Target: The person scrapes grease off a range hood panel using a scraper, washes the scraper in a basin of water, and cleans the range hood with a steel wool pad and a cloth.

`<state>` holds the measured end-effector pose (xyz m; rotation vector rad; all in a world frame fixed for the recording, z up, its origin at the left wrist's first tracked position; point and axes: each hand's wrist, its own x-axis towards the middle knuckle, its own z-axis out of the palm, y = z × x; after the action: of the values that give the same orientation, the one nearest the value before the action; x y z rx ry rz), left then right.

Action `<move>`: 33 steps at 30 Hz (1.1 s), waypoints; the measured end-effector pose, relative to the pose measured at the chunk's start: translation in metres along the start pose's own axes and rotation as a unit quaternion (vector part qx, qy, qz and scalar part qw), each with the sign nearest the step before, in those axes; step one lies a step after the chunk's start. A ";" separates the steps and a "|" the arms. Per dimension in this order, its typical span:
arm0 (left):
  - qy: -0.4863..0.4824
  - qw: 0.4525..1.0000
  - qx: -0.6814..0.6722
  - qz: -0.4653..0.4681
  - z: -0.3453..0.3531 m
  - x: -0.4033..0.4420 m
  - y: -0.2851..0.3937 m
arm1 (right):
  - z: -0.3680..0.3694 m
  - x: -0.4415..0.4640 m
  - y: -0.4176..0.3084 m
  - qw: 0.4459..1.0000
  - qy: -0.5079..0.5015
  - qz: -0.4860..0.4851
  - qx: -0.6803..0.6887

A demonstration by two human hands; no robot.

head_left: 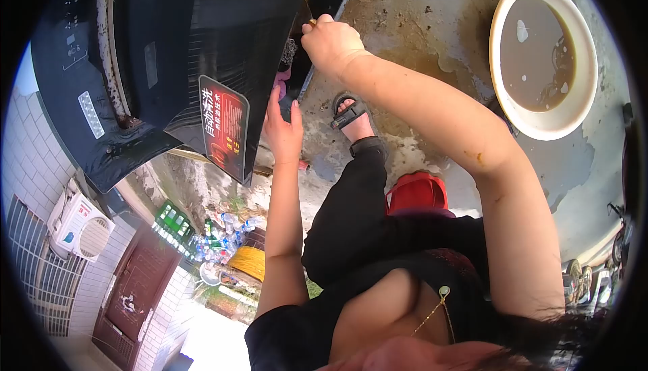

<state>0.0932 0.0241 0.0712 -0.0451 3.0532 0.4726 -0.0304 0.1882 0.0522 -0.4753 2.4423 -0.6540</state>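
Observation:
A large black appliance (pixel 223 40) with a red sticker (pixel 224 128) on its panel fills the upper left. At its right edge my right hand (pixel 331 46) is closed round a thin tool with a yellowish end (pixel 312 23); most of the tool is hidden. Lower down, my left hand (pixel 282 128) rests by the panel's edge with thumb and fingers apart. A pink cloth (pixel 283 82) and a dark scrubber-like pad (pixel 289 51) show in the gap between the hands, just inside the appliance.
A white basin (pixel 499 54) of murky water stands on the wet concrete floor (pixel 418 54) at right. Below are a sandalled foot (pixel 356 118) and a red stool (pixel 417 194). Bottles (pixel 174 222), an air-conditioner unit (pixel 79 226) and a brown door (pixel 138 290) lie at lower left.

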 end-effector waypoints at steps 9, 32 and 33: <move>0.021 0.999 -0.024 -0.036 -0.023 -0.090 -0.014 | 0.011 0.000 -0.016 0.998 0.031 0.054 0.009; 0.140 0.966 -0.117 -0.184 0.010 0.010 -0.018 | 0.013 -0.009 -0.028 0.995 0.024 -0.008 -0.100; 0.141 0.968 -0.096 -0.184 0.007 0.007 -0.016 | 0.019 -0.006 -0.032 0.994 0.037 -0.013 -0.100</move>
<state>0.0867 0.0110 0.0596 -0.7309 3.1389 0.7858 -0.0081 0.1581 0.0586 -0.5726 2.5885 -0.4466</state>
